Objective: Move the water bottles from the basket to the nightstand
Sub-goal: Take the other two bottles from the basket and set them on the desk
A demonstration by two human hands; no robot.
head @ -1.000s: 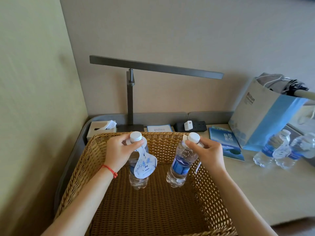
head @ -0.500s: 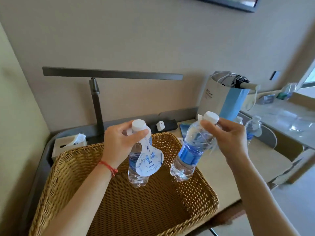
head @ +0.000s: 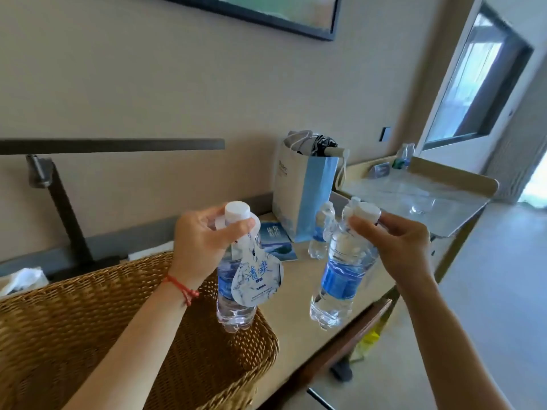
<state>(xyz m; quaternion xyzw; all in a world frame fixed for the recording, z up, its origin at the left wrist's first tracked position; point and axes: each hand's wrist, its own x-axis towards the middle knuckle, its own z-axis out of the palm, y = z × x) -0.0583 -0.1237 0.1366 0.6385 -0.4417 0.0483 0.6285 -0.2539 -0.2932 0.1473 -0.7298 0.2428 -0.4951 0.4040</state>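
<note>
Left hand gripped the tagged bottle by its neck, hanging above the wicker basket's right rim. Right hand pinched the second bottle at its cap, tilted, over the nightstand. Near two standing bottles by a paper bag.

two clear bottles — white caps, blue labels — held aloft, near-upright.

Single head-worn wide-angle view — tilted, looking forward and down from close above the woven brown wicker basket and pale beige desk; facing the beige wall, window at right — no second view.
</note>
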